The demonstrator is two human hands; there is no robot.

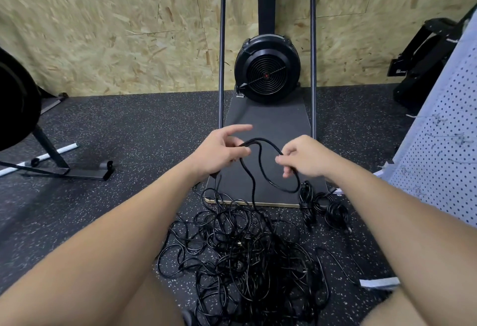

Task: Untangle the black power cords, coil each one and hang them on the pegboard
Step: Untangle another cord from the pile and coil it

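Left hand (219, 151) and right hand (302, 156) each grip one black cord (268, 170), fingers curled round it, looped between them above the tangled pile (245, 261) on the floor; pegboard (444, 145) stands right.

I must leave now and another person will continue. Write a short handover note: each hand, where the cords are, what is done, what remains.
Left hand: grips one end of the loop of black cord.
Right hand: pinches the same loop further along.
Tangle: on the floor in front, and the held cord runs down into it.
Coiled cords: two bundles lie on the floor to the right, beside the platform.
Pegboard: at right; no cord shows on it.
Left: free the held cord, coil it, untangle the rest, hang all.
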